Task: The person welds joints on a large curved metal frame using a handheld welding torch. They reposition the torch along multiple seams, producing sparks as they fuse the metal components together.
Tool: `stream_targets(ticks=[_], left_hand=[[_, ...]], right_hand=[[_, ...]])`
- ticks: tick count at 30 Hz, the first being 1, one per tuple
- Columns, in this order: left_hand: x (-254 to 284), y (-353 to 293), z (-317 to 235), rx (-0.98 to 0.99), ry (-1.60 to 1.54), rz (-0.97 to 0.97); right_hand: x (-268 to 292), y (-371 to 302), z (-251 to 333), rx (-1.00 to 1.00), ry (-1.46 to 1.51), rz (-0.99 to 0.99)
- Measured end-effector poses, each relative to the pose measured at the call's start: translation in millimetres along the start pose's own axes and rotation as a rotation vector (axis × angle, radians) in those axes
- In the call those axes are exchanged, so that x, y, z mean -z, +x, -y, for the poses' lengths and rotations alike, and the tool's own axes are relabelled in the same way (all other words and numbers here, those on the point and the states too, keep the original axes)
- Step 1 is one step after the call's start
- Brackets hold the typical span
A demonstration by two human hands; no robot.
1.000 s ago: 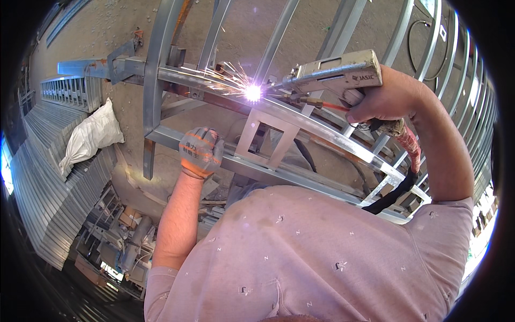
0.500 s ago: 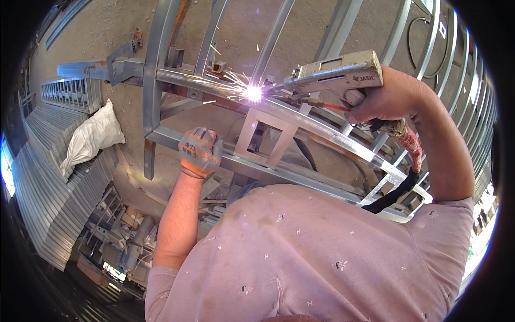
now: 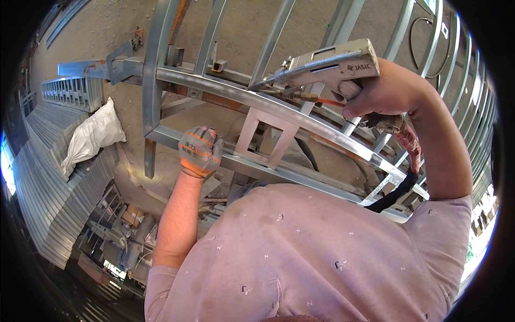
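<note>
My right hand (image 3: 387,92), bare, is wrapped round the grip of a pale, worn welding gun (image 3: 328,63). The gun's nozzle points left, its tip at the joint where an upright bar (image 3: 272,45) meets the long rail (image 3: 322,124) of a silvery metal frame. No arc burns there. In a grey and orange glove, my left hand (image 3: 200,151) is closed over the near square tube (image 3: 252,167); its fingertips are partly hidden. A flat rectangular metal plate with a square opening (image 3: 243,140) bridges the near tube and the long rail, right of my left hand.
A red-wrapped cable (image 3: 410,140) runs from the gun into a black hose (image 3: 396,196). Many parallel bars stretch away to the right. On the left, a white sack (image 3: 95,135) lies on stacked corrugated sheets (image 3: 45,188). Tools and scraps clutter the lower left.
The bright arc and its sparks have gone out. The gun and my right hand have shifted slightly up and left. My left hand stays on the tube.
</note>
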State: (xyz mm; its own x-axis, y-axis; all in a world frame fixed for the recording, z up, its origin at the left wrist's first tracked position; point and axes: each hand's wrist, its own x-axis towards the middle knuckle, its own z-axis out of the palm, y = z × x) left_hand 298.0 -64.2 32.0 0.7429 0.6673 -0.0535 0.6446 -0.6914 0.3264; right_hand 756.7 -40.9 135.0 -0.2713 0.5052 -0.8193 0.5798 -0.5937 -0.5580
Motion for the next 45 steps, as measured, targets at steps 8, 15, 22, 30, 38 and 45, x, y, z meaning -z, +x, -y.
stream_targets(ticks=[8,15,22,30,38,45], left_hand=[[-1.7,-1.3,0.4,-0.006,0.016,-0.009],[-1.1,-1.4,0.5,0.004,-0.019,-0.013],[-0.2,-2.3,0.7,0.032,-0.029,0.033],[-0.8,-2.7,1.6,0.037,-0.032,0.043],[-1.3,-3.9,1.0,0.052,-0.023,0.048],[-1.5,-3.4,1.9,0.021,-0.018,0.019]], right_hand=[[-5.5,4.7,-1.1,0.081,0.034,-0.014],[-2.1,3.6,-2.1,0.002,0.016,-0.03],[-3.8,6.2,-2.4,0.022,0.03,-0.002],[-5.0,5.8,-2.3,0.027,-0.05,-0.041],[-4.3,6.8,-3.6,0.024,0.002,-0.011],[-5.0,5.4,-3.0,0.012,0.001,-0.023]])
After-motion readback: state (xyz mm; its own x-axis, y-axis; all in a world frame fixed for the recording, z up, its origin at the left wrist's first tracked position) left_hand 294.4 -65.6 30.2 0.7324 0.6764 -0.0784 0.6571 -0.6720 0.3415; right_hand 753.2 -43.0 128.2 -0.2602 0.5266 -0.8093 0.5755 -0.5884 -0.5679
